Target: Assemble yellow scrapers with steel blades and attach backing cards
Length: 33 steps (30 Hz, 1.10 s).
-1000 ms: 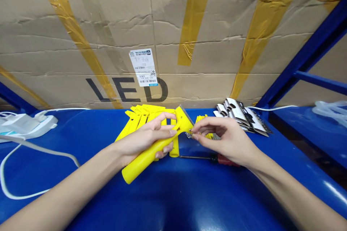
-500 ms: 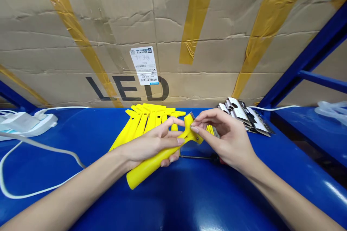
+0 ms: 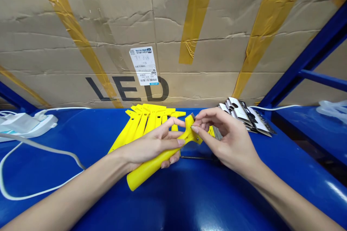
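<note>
A yellow scraper [image 3: 154, 166] with a thick round handle slants up to the right, a small screw showing on its forked head. My left hand [image 3: 159, 142] is wrapped round its neck. At the head, the fingertips of my right hand [image 3: 222, 133] are pinched together against the yellow plastic; anything between them is too small to make out. Behind my left hand several more yellow scrapers [image 3: 132, 124] lie side by side. A screwdriver [image 3: 196, 157] rests on the blue surface, its handle mostly hidden by my right hand.
The blue shelf [image 3: 173, 202] runs beneath my hands. Black-and-white cards [image 3: 251, 115] are piled at the right. A white power strip [image 3: 40, 128] and cables lie left. A large taped cardboard box [image 3: 114, 57] stands behind, beside a blue metal frame [image 3: 303, 57].
My right fingertips have shifted very slightly at the scraper head, and the right hand now covers more of the screwdriver's handle. The left hand keeps its hold.
</note>
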Motion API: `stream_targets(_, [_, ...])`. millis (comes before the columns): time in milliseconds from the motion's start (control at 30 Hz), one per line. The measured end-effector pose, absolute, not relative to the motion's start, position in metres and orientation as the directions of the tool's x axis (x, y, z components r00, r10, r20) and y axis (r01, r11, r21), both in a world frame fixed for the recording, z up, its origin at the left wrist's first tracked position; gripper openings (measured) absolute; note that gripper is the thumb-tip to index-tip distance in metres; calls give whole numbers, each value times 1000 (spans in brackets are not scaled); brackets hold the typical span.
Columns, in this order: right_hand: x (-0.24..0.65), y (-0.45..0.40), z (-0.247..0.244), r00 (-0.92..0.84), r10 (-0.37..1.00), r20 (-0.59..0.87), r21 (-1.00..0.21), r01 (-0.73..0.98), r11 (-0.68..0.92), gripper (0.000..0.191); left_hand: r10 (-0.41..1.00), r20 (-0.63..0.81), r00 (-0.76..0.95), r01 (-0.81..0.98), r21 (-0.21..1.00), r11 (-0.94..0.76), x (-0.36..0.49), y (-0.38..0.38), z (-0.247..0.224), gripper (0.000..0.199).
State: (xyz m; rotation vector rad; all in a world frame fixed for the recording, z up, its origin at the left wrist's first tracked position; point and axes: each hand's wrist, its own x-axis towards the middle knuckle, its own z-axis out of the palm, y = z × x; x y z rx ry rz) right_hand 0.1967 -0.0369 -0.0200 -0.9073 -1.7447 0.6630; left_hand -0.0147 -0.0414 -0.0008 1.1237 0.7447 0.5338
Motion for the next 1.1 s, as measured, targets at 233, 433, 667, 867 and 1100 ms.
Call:
stream_targets(233, [205, -25, -24, -195, 906, 376, -909, 109, 401, 36, 691, -265, 673, -7, 932, 364, -15, -43, 1, 31])
stream_targets(433, [207, -23, -27, -216, 954, 206, -970, 83, 228, 43, 677, -278, 681, -10, 922, 388, -17, -43, 5, 32])
stream_targets(667, [203, -25, -25, -215, 960, 177, -950, 218, 224, 44, 681, -288, 673, -85, 885, 458, -19, -39, -2, 33])
stream_targets(867, [211, -26, -9, -219, 954, 207, -952, 179, 248, 45, 705, -277, 653, -110, 886, 451, -17, -43, 3, 30])
stream_targets(1100, [210, -27, -9, -307, 935, 178, -946, 207, 248, 36, 626, -285, 726, -59, 881, 470, -14, -48, 6, 28])
